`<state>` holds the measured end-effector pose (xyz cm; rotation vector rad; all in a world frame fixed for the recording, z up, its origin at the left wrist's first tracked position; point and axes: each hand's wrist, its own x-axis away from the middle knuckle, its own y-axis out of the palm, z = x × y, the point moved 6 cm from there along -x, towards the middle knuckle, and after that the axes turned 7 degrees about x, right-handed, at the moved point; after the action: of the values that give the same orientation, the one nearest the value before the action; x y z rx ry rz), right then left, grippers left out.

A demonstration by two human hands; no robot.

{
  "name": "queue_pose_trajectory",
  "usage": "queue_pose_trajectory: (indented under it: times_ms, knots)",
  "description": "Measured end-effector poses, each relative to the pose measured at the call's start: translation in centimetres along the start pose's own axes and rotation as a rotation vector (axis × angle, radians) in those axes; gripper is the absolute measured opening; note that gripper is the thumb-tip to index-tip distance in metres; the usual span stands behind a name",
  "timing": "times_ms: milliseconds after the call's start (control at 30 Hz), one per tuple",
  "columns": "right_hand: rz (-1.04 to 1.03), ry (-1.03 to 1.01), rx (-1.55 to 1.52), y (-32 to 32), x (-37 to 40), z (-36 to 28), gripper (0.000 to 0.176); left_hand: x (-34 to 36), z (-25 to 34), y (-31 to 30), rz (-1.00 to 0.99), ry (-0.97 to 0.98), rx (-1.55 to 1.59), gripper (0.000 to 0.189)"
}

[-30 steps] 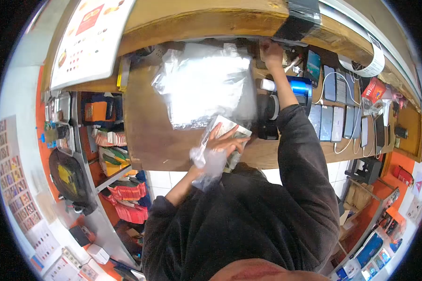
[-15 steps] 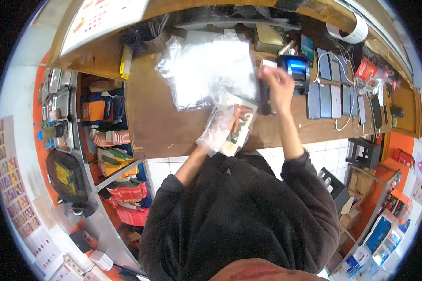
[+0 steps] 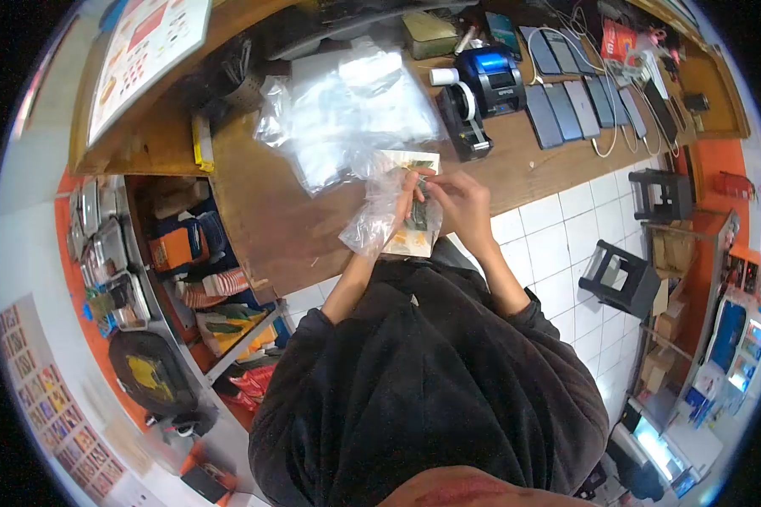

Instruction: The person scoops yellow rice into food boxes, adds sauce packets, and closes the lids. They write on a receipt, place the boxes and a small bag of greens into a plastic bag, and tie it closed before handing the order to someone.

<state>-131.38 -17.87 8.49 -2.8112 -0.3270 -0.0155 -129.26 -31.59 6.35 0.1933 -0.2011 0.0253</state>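
Crinkled clear plastic (image 3: 372,215) covers part of my left hand (image 3: 404,198). Its fingers curl over a flat cream-and-green printed packet (image 3: 413,242), held near the table's front edge, close to my body. My right hand (image 3: 465,203) has its thumb and fingertips pinched together beside the left fingers, over the packet; whatever is between them is too small to make out. A pile of shiny clear plastic bags (image 3: 355,110) lies just beyond both hands. The black tape dispenser (image 3: 465,127) stands beyond my right hand.
Behind the dispenser sits a blue-and-black device (image 3: 492,80), with a white roll (image 3: 442,77) beside it. Several phones (image 3: 562,110) and white cables lie to the right. A wooden box (image 3: 429,34) is at the back. A black stool (image 3: 621,279) stands on the tiled floor.
My right hand has come from beside the tape dispenser down to my left fingers. The left hand still holds the packet. The whole view has turned and shifted.
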Motion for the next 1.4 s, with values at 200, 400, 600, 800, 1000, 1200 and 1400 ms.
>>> queue_pose_trajectory:
  times_ms: [200,400,600,800,1000,1200,1400]
  knots:
    - [0.098,-0.222,0.378,-1.3,2.2,-2.4,0.01,0.0,-1.3,0.5,-0.037,-0.009,-0.054,0.047]
    - [-0.304,0.342,-0.473,-0.4,3.0,2.9,0.01,-0.5,-3.0,0.2,-0.042,-0.032,-0.092,0.049]
    - [-0.696,0.382,-0.189,2.2,9.6,1.6,0.011,-0.6,0.4,2.3,-0.05,0.339,-0.578,0.008]
    - [-0.526,0.722,-1.794,11.3,6.6,3.2,0.031,-1.1,2.4,5.2,-0.057,0.223,-1.183,0.009]
    - [-0.131,0.412,-1.001,9.1,6.0,6.5,0.027,1.4,3.6,3.3,-0.055,0.429,-1.028,0.011]
    - [-0.165,0.749,-1.42,11.6,5.3,9.6,0.026,1.6,-1.3,1.3,-0.036,0.133,-0.101,0.022]
    - [-0.429,0.698,-1.875,12.3,5.9,7.2,0.009,2.6,-1.4,-1.0,0.382,-0.064,0.23,0.036]
